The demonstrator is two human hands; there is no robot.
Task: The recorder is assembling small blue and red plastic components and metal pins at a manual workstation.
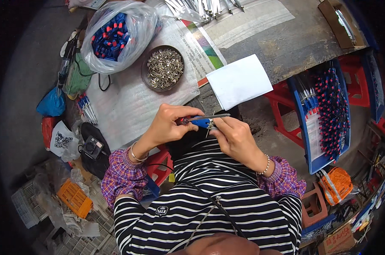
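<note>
In front of my body, my left hand [170,124] is closed round a blue-and-red plastic handle [201,123]. A slim metal shaft [216,116] lies along it, its tip pointing right. At the handle's right end, my right hand [238,139] has its thumb and fingers pinched at small metal pins [210,123]. Whether those pins sit in the handle or only in the fingers is hard to make out. Beyond my left hand, a round dark bowl [145,75] holds many short metal pins. A clear plastic bag [137,21] of blue-and-red handles stands behind the bowl.
Metal shafts [201,8] lie at the bench's far edge. White folded paper [240,81] lies at the near edge. On the right, a blue tray [306,136] of blue-and-red tools rests on red stools [282,106]. A small black camera [91,146] stands left; an orange basket [74,197] lies lower left.
</note>
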